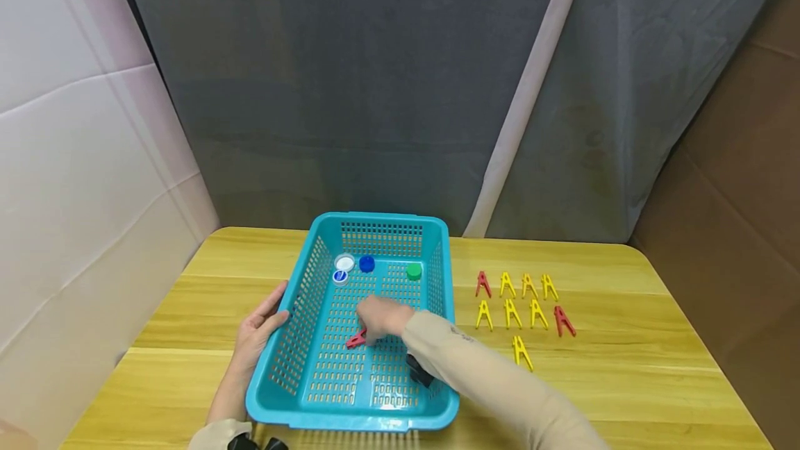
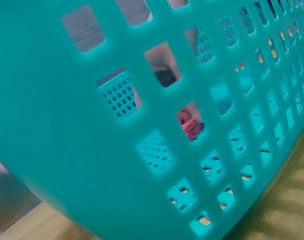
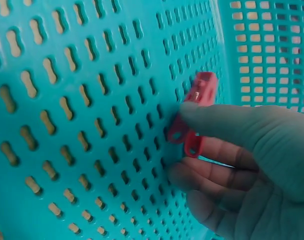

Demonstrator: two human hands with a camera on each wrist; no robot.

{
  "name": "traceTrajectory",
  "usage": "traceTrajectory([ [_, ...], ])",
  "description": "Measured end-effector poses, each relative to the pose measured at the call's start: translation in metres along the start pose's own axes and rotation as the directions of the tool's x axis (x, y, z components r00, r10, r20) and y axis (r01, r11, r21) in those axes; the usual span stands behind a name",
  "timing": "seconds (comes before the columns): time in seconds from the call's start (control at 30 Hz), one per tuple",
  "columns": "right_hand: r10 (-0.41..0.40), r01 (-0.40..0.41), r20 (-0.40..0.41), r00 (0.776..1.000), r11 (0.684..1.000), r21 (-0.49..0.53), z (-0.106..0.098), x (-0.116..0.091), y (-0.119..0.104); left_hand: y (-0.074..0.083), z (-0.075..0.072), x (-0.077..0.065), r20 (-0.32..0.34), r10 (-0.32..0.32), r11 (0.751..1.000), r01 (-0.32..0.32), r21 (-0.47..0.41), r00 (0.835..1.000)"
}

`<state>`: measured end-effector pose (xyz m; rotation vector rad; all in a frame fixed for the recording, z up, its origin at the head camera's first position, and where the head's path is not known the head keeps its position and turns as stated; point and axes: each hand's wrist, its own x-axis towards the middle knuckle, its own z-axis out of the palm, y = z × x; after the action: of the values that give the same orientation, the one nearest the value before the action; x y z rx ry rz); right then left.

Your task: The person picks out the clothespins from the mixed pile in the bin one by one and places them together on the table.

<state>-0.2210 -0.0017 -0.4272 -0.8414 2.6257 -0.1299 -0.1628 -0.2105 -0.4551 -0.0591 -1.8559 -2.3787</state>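
Observation:
The blue plastic basket point(image 1: 351, 419) stands on the table with its left rim at my left hand point(image 1: 255, 335). That hand holds the basket's side, thumb on the rim; in the left wrist view only the perforated wall point(image 2: 92, 165) fills the frame and the fingers are hidden. My right hand point(image 1: 382, 318) reaches down inside the basket. Between its thumb and fingers it pinches a red clothespin point(image 3: 204, 92), close to the basket floor. Farther back in the basket lie a white cap point(image 1: 344, 263), a blue cap point(image 1: 367, 264), a blue-and-white cap point(image 1: 340, 277) and a green cap point(image 1: 414, 271).
Right of the basket, several yellow clothespins point(image 1: 510, 314) lie in rows on the wooden table point(image 1: 625, 353), with a red clothespin point(image 1: 483, 284) at the back left and another red clothespin point(image 1: 564, 321) at the right. A grey curtain point(image 1: 350, 89) hangs behind the table.

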Motion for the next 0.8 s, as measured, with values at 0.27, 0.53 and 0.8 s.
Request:
traceTrajectory([
  [0.27, 0.056, -0.05, -0.106, 0.993, 0.997, 0.061, 0.007, 0.014, 0.006, -0.002, 0.001, -0.001, -0.001, -0.011, 1.0, 0.011, -0.003, 1.0],
  [0.53, 0.074, -0.062, -0.168, 0.983, 0.995, 0.077, 0.011, 0.022, 0.009, 0.0, 0.001, 0.0, 0.013, 0.01, 1.0, -0.01, 0.018, 1.0],
  [0.8, 0.084, -0.072, -0.234, 0.969, 0.996, 0.061, 0.011, 0.027, 0.008, 0.0, -0.001, -0.001, 0.022, 0.017, 1.0, -0.016, -0.01, 1.0],
])
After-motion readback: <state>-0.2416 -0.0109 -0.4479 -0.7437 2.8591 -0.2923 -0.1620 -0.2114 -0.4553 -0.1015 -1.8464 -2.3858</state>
